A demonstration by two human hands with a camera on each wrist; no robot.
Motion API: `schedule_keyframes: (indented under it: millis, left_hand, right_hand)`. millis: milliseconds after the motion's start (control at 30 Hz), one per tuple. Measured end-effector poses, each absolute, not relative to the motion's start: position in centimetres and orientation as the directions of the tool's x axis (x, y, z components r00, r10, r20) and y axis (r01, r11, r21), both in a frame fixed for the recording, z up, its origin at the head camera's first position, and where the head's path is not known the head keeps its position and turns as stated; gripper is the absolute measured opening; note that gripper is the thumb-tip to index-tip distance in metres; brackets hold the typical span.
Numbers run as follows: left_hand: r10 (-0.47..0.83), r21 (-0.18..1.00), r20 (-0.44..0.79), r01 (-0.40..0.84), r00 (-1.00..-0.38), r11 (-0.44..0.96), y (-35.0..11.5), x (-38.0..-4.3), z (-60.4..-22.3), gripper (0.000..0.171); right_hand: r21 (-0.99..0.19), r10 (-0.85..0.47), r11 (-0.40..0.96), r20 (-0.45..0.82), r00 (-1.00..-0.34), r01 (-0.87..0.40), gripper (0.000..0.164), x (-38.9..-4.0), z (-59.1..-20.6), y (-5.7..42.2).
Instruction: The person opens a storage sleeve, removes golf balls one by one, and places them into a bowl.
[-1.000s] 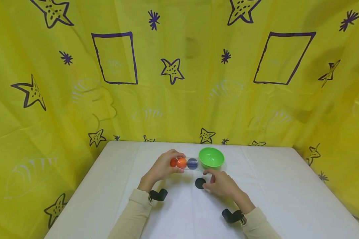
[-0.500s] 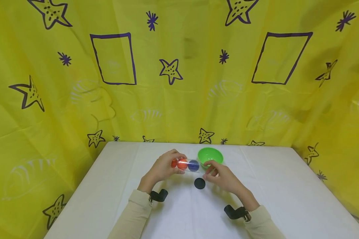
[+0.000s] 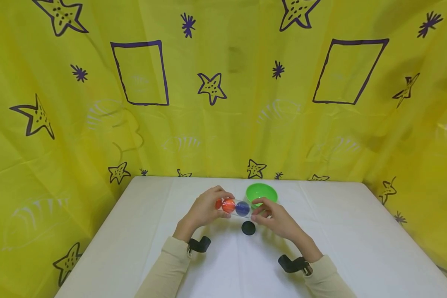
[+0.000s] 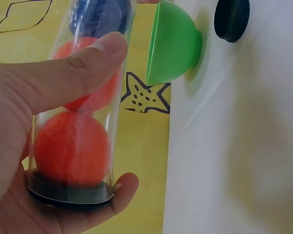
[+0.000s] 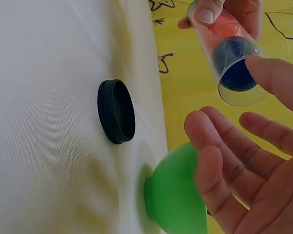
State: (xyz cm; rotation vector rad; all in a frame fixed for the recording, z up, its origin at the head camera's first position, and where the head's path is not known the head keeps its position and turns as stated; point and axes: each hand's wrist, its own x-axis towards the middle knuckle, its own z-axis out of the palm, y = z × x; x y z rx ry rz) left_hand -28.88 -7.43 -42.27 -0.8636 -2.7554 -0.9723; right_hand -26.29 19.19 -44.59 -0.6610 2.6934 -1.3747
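My left hand [image 3: 205, 207] grips a clear plastic tube [image 5: 241, 99] holding two orange-red balls [image 4: 72, 148] and a dark blue ball [image 3: 242, 209]. A dark cap [image 4: 71, 195] closes the tube's end at that hand; its other end is uncapped, tilts slightly down to the right, and has the blue ball nearest the mouth. Beside the mouth is my right hand [image 3: 275, 216], fingers loosely bent and holding nothing, its thumb tip right at the rim in the right wrist view. Below the tube a loose black cap [image 3: 248, 228] lies on the table, hollow side up.
Just behind the right hand stands a green bowl [image 3: 261, 191], partly covered by the fingers in the head view. A white cloth covers the table [image 3: 342, 231], and a yellow patterned curtain [image 3: 242, 136] hangs behind and at both sides.
My right hand has risen from beside the loose cap to the tube's open mouth. The tube has shifted slightly right, and its open end has tipped down.
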Motion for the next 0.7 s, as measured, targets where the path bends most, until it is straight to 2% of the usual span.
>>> schedule_keyframes:
  millis: [700]
  left_hand:
    - [0.457, 0.535, 0.303, 0.546, -0.836, 0.644, -7.24, -28.86, -42.45, 0.050]
  right_hand:
    - [-0.813, -0.414, 0.461, 0.156, -0.897, -0.355, 0.043, -26.01, -44.26, 18.94]
